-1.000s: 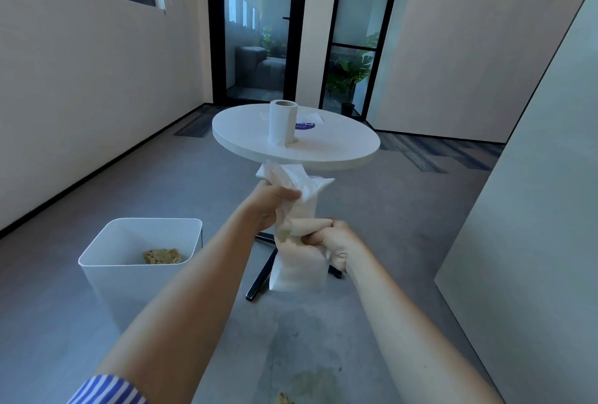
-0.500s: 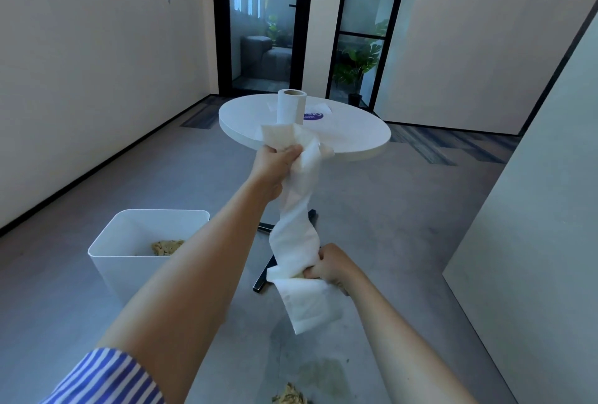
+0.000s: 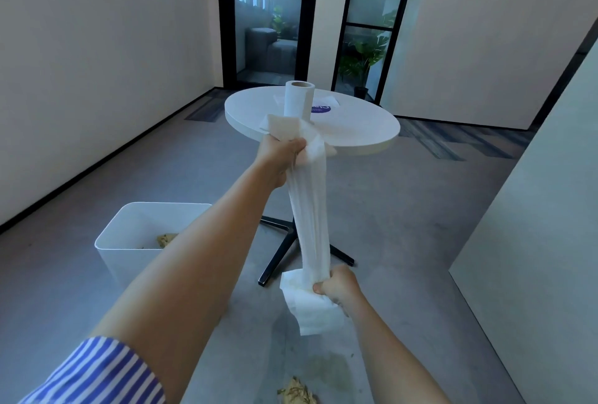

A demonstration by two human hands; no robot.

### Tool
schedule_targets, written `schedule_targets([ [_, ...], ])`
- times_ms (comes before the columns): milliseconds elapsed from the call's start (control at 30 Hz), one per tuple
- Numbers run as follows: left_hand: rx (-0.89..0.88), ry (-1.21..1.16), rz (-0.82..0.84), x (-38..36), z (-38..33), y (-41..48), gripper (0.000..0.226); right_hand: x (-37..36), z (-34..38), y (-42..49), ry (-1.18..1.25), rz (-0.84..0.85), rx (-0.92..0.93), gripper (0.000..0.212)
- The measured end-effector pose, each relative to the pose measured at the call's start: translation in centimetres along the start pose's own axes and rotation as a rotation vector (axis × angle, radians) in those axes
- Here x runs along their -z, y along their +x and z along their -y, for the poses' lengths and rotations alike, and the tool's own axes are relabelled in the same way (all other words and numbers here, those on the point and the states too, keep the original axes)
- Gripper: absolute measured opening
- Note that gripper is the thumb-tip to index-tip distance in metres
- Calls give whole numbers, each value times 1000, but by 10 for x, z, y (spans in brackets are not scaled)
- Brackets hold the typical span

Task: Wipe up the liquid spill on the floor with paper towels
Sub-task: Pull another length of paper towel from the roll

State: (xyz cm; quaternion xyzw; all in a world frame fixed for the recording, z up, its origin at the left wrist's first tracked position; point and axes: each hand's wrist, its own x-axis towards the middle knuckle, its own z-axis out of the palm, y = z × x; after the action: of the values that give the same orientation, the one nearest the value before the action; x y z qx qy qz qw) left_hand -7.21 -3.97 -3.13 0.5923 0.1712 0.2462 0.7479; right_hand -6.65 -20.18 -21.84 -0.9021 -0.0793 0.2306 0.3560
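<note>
Spreading further apart, my left hand [image 3: 281,151] and right hand [image 3: 339,284] are each clenching the paper towel [image 3: 309,216] taut; spill [image 3: 326,368] is waiting.

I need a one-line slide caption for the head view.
A paper towel strip pulled taut between left hand and right hand above the floor spill, near the table holding the roll.

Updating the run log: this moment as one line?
phase: towel strip held taut | left hand: grips top end | right hand: grips bottom end | spill: unwiped | roll: upright on table
</note>
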Motion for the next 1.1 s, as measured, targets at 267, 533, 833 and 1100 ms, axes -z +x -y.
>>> schedule_targets([
  [267,70,5,-119,7,11,9,21,-12,-5,3,-14,-20,-36,37],
  [533,119,-8,-193,15,19,14,35,-14,-15,2,-96,-26,-21,30],
  [833,29,154,-269,39,-2,35,24,1,-20,2,136,-11,-62,8],
  [1100,111,207,-95,57,58,15,24,40,22,9,482,135,-40,14],
])
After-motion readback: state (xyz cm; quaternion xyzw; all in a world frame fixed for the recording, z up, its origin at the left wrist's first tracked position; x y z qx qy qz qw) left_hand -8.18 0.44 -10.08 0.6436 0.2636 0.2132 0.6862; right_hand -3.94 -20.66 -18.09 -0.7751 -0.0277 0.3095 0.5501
